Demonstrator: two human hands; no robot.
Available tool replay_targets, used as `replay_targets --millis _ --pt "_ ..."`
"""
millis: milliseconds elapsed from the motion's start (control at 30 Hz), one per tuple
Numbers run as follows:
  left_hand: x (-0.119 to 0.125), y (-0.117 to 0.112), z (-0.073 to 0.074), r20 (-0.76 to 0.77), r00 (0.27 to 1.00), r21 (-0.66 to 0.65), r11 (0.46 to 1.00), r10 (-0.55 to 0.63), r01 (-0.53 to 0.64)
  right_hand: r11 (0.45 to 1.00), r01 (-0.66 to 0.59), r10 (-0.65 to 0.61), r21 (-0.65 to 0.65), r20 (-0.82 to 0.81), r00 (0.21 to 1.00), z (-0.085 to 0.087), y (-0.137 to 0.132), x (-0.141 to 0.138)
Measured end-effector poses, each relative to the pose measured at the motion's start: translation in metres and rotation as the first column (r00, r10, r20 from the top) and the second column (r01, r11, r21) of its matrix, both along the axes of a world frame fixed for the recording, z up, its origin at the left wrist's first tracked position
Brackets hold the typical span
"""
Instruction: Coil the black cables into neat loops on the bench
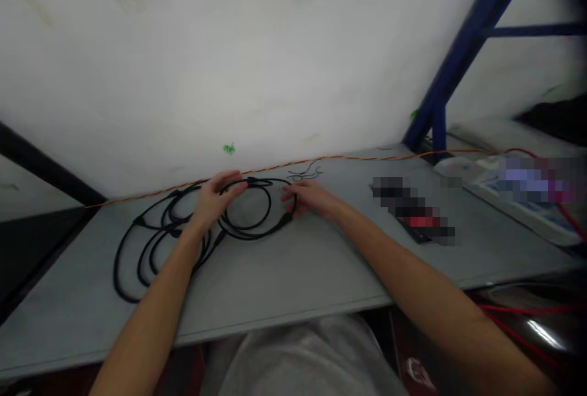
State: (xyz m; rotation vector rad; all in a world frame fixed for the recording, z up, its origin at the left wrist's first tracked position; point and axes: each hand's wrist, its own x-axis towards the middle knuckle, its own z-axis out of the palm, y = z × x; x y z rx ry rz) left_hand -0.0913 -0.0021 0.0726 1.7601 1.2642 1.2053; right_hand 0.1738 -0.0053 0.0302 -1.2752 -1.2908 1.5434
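Observation:
A black cable wound into a round coil (250, 238) lies on the grey tabletop, with thicker dark connector pieces along it. My left hand (215, 198) is at the coil's upper left, its thumb and fingers around the cable there. On the opposite side, my right hand (312, 197) has the coil's right edge between thumb and fingers, just above a connector (285, 220). More looped black cables (117, 261) lie to the left, partly behind my left forearm. Several short thin dark wire ties (306, 173) lie behind my right hand.
A twisted red-yellow wire (353, 157) runs along the table's back edge by the white wall (275, 66). Right of my hands lies a blurred-out dark object (410, 209). A blue metal frame (458, 66) rises at the right, near a white tray (527, 206). Red cables (527, 309) hang lower right.

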Motion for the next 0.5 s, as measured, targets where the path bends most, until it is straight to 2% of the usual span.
replay_targets --millis 100,200,300,500 --pt "-0.011 0.002 0.004 -0.166 0.986 0.052 0.999 0.02 -0.011 0.997 -0.02 0.011 0.075 0.109 0.994 0.0 0.001 0.001" --pt "-0.024 0.006 0.003 -0.255 0.967 -0.012 1.0 0.001 -0.005 0.986 -0.068 0.035 0.151 0.214 0.976 -0.002 0.003 0.002" --pt "-0.034 0.011 0.0 -0.241 0.971 -0.113 0.993 -0.008 -0.02 0.973 -0.125 0.064 0.196 0.291 0.955 -0.006 0.004 0.004" --pt "-0.045 0.012 -0.001 -0.111 0.99 -0.255 0.965 -0.088 0.057 0.933 -0.228 0.072 0.279 0.476 0.877 -0.007 0.001 0.005"
